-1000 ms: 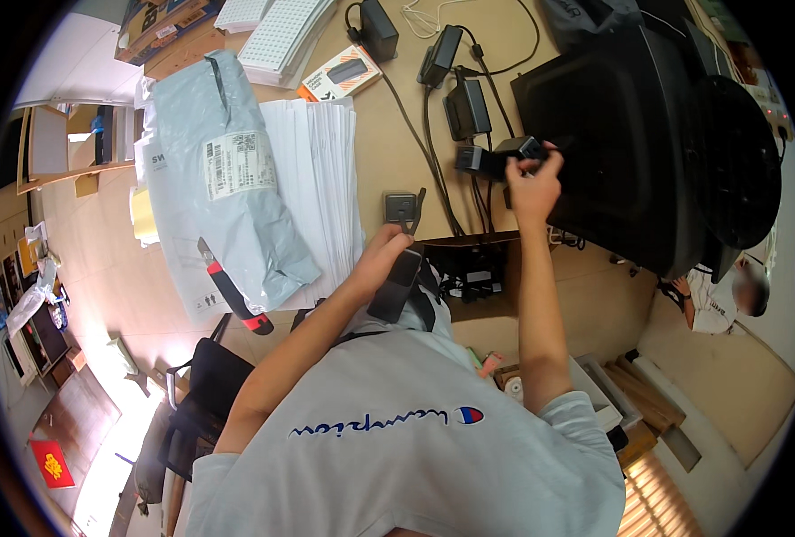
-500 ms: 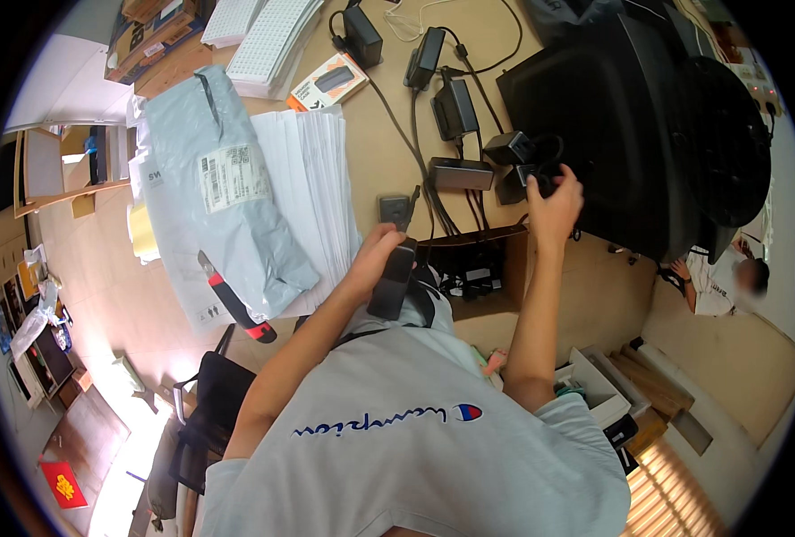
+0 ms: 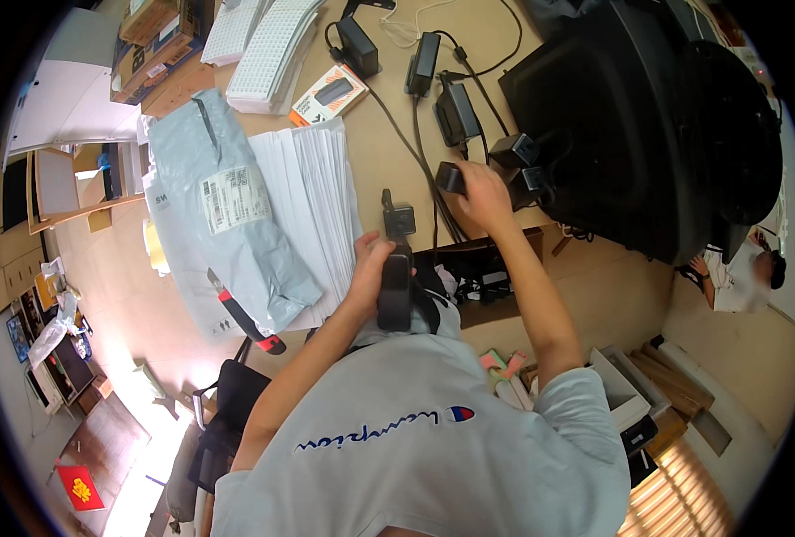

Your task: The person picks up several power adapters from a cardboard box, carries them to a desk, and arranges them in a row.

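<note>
Head view shows the left hand (image 3: 369, 271) closed around a long black block (image 3: 395, 294) in front of the wearer's body, just off the near edge of the tan tabletop (image 3: 384, 148). Right hand (image 3: 487, 199) grips a smaller dark block (image 3: 451, 177) over the table, its end jutting out left of the fingers. A little square-faced device (image 3: 399, 219) with a short black stem sits just beyond the left hand; whether they touch, I cannot tell.

The long block is smooth, matte and round-cornered; the smaller one is boxy, nearly black, and partly covered by the hand. Two black boxes (image 3: 514, 150) stand just right of it, beside a large black casing (image 3: 612, 134). Farther off lie corded power adapters (image 3: 455, 116).

Left of these are an orange-and-white carton (image 3: 329, 95) with dark print, white papers (image 3: 306, 201), a red-and-black utility knife (image 3: 245, 320) and a grey mailing bag (image 3: 267, 264). The bag's white label (image 3: 236, 199) carries a square code and tiny, unreadable print. Dark blue script crosses the pale T-shirt (image 3: 451, 474).
</note>
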`<action>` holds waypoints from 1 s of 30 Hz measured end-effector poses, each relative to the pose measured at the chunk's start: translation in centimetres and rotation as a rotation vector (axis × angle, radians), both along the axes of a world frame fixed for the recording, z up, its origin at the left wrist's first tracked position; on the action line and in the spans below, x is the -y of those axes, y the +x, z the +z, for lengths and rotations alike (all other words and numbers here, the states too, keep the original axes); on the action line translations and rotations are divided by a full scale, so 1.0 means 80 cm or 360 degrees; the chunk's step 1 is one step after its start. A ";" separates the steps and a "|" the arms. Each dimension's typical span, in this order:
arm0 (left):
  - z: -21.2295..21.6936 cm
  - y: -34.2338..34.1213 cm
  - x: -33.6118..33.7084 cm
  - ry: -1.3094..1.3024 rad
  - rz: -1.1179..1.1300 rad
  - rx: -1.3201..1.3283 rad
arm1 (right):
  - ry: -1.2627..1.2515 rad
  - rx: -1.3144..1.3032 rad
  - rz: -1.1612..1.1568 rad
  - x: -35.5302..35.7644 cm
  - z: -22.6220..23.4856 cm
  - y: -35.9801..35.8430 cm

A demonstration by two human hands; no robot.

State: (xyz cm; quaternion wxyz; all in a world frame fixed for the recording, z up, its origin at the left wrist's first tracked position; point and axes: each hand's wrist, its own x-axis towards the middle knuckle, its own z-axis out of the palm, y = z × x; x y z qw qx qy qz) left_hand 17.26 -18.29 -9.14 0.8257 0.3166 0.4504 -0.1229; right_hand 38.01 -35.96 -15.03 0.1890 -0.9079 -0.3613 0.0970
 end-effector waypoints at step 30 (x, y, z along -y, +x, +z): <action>0.220 -0.125 -0.148 0.0192 -0.0152 0.1266 | 0.1411 -0.2270 -0.0813 -0.170 0.060 -0.170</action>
